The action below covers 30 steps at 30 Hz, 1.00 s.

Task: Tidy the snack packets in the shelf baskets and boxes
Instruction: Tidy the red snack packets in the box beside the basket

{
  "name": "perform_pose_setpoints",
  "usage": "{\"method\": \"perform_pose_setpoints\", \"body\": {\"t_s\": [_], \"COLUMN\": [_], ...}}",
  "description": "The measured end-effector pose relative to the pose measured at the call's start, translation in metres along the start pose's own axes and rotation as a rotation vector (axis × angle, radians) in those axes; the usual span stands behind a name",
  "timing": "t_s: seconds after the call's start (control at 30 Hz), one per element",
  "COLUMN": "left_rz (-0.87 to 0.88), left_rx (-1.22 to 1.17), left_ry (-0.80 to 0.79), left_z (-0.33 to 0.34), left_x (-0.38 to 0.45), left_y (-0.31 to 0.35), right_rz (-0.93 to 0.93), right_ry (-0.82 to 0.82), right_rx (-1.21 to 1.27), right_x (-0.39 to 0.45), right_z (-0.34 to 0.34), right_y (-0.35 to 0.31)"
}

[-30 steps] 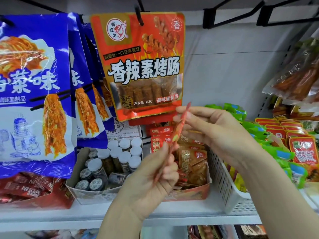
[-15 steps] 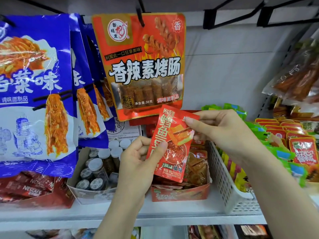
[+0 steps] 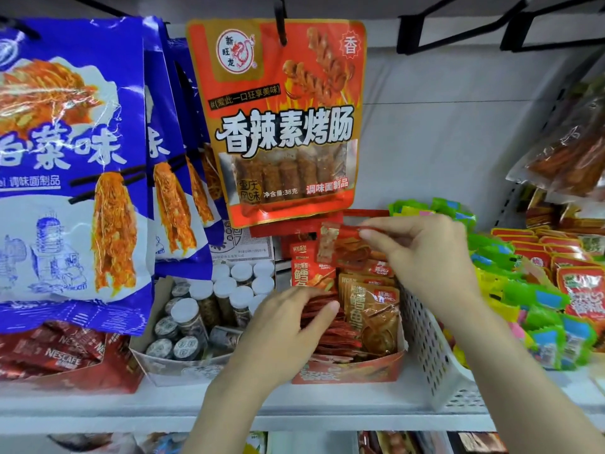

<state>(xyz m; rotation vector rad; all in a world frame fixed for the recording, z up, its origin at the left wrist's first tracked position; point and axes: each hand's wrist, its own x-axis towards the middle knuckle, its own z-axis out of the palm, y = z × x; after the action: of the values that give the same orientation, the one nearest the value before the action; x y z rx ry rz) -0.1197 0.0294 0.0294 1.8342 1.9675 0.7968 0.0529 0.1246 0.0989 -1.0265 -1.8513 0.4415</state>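
Note:
A small red snack packet (image 3: 343, 247) hangs over the back of a red cardboard box (image 3: 347, 370) on the shelf; my right hand (image 3: 422, 253) pinches its top edge. In the box, red packets (image 3: 330, 335) lie stacked on the left and orange-brown packets (image 3: 373, 309) stand on the right. My left hand (image 3: 284, 326) rests on the stacked red packets, fingers pressing their tops. Whether it grips one is unclear.
A box of white-capped jars (image 3: 209, 309) stands left of the red box, then red Nescafe sachets (image 3: 59, 352). A white perforated basket (image 3: 432, 348) of green and yellow packets sits to the right. Large blue bags (image 3: 65, 158) and an orange bag (image 3: 281, 126) hang above.
The red packet, held upright in both hands before, has gone down and back over the box. My left hand has let go of it and dropped onto the stacked packets.

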Motion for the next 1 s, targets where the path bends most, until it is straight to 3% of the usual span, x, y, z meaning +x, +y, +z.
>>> {"method": "perform_pose_setpoints", "body": {"t_s": [0.4, 0.73, 0.9, 0.93, 1.0], "left_rz": [0.042, 0.049, 0.077, 0.078, 0.077], "left_rx": [-0.029, -0.021, -0.027, -0.013, 0.019], "left_ry": [0.023, 0.177, -0.027, -0.057, -0.088], "left_z": [-0.005, -0.014, -0.01, -0.01, -0.01], "left_x": [-0.004, -0.006, -0.005, -0.004, -0.004], "left_y": [-0.009, -0.02, -0.019, -0.019, -0.02], "right_rz": [-0.076, 0.025, 0.04, 0.036, 0.044], "right_ry": [-0.227, -0.643, -0.944, -0.927, -0.73], "right_rx": [-0.063, -0.258, -0.239, -0.253, -0.258], "right_x": [-0.01, -0.007, 0.005, 0.007, 0.009], "right_z": [0.054, 0.066, 0.049, 0.048, 0.05], "right_y": [0.017, 0.031, 0.027, 0.026, 0.023]}}
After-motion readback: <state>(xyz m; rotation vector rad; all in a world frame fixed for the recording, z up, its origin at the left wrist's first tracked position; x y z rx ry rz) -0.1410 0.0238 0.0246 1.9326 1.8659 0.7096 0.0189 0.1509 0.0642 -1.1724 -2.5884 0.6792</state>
